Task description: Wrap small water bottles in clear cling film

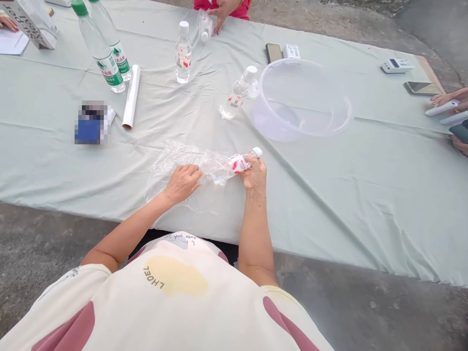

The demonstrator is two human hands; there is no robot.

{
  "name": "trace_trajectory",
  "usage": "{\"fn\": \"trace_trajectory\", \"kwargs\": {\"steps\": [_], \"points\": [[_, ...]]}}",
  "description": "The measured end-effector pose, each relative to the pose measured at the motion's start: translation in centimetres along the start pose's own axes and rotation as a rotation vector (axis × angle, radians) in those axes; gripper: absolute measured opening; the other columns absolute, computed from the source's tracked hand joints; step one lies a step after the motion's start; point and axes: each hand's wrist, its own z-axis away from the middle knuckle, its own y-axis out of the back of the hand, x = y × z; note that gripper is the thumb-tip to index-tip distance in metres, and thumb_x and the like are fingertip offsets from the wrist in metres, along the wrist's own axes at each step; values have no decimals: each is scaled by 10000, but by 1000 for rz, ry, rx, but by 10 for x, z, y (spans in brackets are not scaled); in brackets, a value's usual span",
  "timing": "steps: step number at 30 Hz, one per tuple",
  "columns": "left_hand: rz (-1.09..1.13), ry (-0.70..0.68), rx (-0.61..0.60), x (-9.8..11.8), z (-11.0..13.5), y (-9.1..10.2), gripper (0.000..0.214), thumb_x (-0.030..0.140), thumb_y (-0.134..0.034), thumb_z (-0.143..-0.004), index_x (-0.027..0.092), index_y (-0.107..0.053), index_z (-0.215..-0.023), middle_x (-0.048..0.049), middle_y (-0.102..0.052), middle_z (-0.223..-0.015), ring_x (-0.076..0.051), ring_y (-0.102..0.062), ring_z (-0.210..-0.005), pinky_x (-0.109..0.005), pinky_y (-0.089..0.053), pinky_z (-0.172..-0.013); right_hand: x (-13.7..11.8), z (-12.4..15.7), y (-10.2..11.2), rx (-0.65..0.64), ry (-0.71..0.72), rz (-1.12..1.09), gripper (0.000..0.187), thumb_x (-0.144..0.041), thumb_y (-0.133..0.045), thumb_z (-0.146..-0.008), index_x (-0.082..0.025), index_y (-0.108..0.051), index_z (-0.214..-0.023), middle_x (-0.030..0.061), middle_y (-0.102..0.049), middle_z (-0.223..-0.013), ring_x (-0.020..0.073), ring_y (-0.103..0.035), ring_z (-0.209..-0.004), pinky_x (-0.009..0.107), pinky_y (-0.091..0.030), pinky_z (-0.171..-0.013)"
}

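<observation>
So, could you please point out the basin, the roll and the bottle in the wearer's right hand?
Basin (268,119): head view, side wall.
Roll (132,97): head view, middle.
Bottle (237,165): head view, label.

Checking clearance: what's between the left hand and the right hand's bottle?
In the head view, crumpled clear plastic lies between the left hand and the bottle.

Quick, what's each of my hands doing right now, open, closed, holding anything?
Left hand: fingers curled at the clear plastic; whether gripping it, can't tell.
Right hand: closed, holding a bottle.
</observation>
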Motion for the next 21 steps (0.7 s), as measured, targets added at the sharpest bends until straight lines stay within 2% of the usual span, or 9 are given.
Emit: {"fn": "trace_trajectory", "kwargs": {"steps": [2,4,6,8,11,14,18,21], "points": [[10,-45,-135,6,0,-9,509,311,-721,-830,213,-574,-1308,-163,-481,-1485,-351,-406,-1397,-509,-343,-1100,-1,5,11,112,91,-58,290,-373,-676,-673,-233,-486,-842,-52,-536,-771,111,-601,-729,237,-507,-632],[21,-31,-226,8,0,-13,707,382,-775,-778,234,-497,-1411,-169,-347,-1583,-380,-260,-1482,-580,-241,-1156,-9,8,23,236,216,-93,238,-326,-655,-673,-228,-497,-823,-58,-508,-743,99,-579,-688,229,-496,-622],[34,-22,-293,7,0,-11,807,431,-780,-767,238,-434,-1469,-175,-271,-1618,-373,-189,-1510,-595,-182,-1179,-23,12,35,328,338,-120,169,-305,-608,-698,-226,-521,-820,-56,-491,-715,98,-559,-646,235,-495,-615],[30,-7,-325,7,-2,-8,877,463,-790,-747,233,-398,-1498,-191,-216,-1633,-371,-158,-1519,-599,-159,-1185,-41,18,43,348,373,-156,125,-319,-539,-747,-230,-546,-834,-45,-487,-697,107,-549,-612,249,-496,-596],[12,35,-335,9,-6,-5,959,519,-810,-699,246,-381,-1512,-202,-165,-1643,-393,-127,-1520,-626,-132,-1179,-65,39,41,222,233,-178,192,-392,-488,-806,-240,-582,-875,-29,-498,-679,129,-557,-597,260,-483,-537],[6,70,-348,12,-10,-6,996,556,-809,-679,253,-371,-1520,-198,-148,-1648,-407,-106,-1520,-647,-106,-1173,-72,70,15,28,66,-165,310,-488,-530,-811,-229,-618,-955,-18,-538,-696,146,-597,-649,262,-492,-529],[16,91,-347,15,-11,-9,969,561,-774,-710,253,-357,-1528,-195,-141,-1650,-403,-103,-1522,-658,-94,-1170,-46,97,-28,-220,-74,-34,353,-542,-596,-804,-224,-608,-959,-23,-542,-710,141,-579,-657,263,-489,-563],[33,93,-323,14,-9,-10,922,545,-741,-744,251,-355,-1528,-193,-146,-1649,-395,-113,-1523,-663,-94,-1168,-17,95,-43,-235,-59,189,300,-532,-581,-843,-234,-552,-859,-39,-516,-716,108,-499,-603,241,-446,-567]]}}
